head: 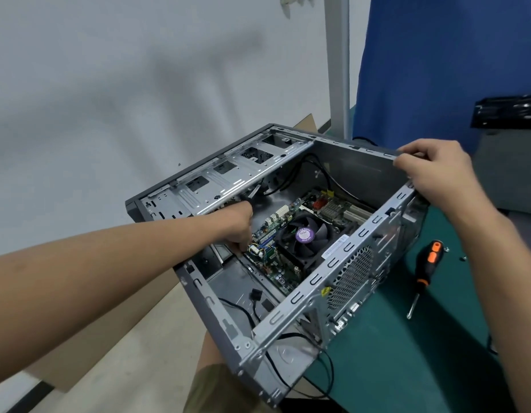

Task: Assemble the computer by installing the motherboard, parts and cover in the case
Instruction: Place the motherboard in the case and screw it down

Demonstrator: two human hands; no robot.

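The grey computer case (341, 260) lies open on its side, hanging over the edge of the green table (407, 368). Inside it sits the green motherboard (283, 275) with a black CPU fan (304, 235) bearing a purple label. My left hand (239, 226) reaches down into the case, fingertips pinched at a small connector with coloured wires by the board's left edge. My right hand (437, 171) grips the case's far top rim. Black cables (324, 174) run loose inside the case.
A screwdriver (423, 272) with a black and orange handle lies on the table right of the case, small screws (462, 258) near it. A blue cloth (437, 70) hangs behind, a grey box with a black part (508, 111) at far right. Cardboard (109, 332) lies on the floor.
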